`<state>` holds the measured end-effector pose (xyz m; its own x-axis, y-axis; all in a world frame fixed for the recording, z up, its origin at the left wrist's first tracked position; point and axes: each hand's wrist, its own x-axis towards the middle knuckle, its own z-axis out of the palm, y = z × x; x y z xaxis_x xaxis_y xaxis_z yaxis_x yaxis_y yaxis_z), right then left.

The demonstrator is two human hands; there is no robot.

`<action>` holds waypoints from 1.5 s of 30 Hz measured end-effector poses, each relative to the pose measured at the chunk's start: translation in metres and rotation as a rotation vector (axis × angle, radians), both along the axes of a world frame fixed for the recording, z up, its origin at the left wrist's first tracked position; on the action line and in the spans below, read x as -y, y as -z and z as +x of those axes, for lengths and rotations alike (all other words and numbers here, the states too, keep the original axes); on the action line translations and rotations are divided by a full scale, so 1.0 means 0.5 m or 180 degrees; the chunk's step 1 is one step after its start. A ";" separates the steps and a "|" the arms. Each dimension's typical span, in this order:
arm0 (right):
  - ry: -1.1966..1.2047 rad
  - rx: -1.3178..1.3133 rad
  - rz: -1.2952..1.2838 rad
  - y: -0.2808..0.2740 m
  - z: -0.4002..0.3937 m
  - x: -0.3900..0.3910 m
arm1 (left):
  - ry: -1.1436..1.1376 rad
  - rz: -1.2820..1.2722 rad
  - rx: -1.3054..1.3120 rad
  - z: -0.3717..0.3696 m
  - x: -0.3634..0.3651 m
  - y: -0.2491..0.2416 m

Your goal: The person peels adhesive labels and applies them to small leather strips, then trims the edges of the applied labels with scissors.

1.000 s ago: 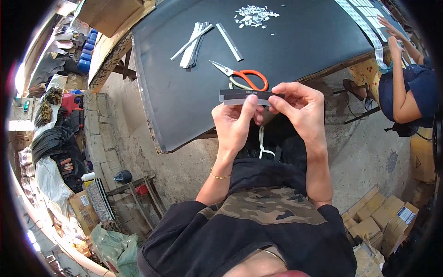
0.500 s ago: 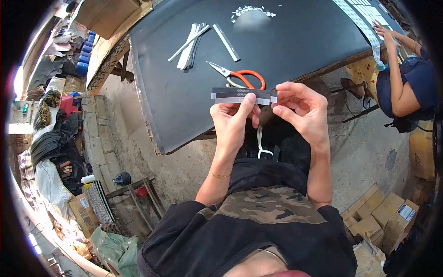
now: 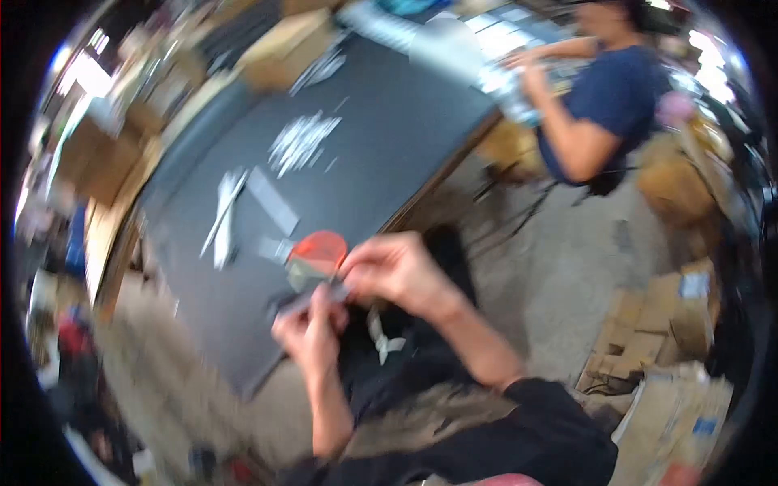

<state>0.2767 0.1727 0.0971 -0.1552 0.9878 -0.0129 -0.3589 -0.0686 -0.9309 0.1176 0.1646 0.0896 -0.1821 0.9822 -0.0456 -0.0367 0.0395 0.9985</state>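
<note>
My left hand (image 3: 312, 332) pinches the dark printed strips (image 3: 296, 304) near the table's front edge. My right hand (image 3: 397, 274) is closed at the right end of these strips, its fingertips pressed together; motion blur hides the exact grip. Just beyond both hands lie the scissors (image 3: 326, 245) with orange handles, partly hidden. Farther left on the dark table are a bundle of pale strips (image 3: 225, 220) and a single grey strip (image 3: 272, 202). A pile of small white pieces (image 3: 304, 142) lies behind them.
The dark table (image 3: 389, 121) stretches away in front of me. A person (image 3: 600, 105) in a dark blue shirt works at its far right side with white sheets. A cardboard box (image 3: 288, 49) stands at the back left, and flattened cardboard (image 3: 640, 324) lies at the lower right.
The view has swung and blurred, so table and hands sit lower and farther left. My right hand, formerly with fingers apart beside the strips, has closed at their right end.
</note>
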 end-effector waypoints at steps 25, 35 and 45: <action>-0.0375 -0.0330 0.0421 0.016 0.015 0.014 | 0.0464 0.0504 0.1204 0.010 0.004 0.040; 0.0065 0.0694 0.0531 0.007 0.027 0.010 | 0.0507 0.0812 0.1009 0.031 -0.011 0.035; -0.0068 0.0453 0.0435 -0.021 0.006 -0.033 | 0.0546 0.0538 0.0364 0.020 -0.056 0.002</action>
<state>0.2798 0.1894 0.1077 -0.1822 0.9784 0.0978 -0.2228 0.0558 -0.9733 0.1276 0.1927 0.0886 -0.0155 0.9937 0.1110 -0.1569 -0.1120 0.9812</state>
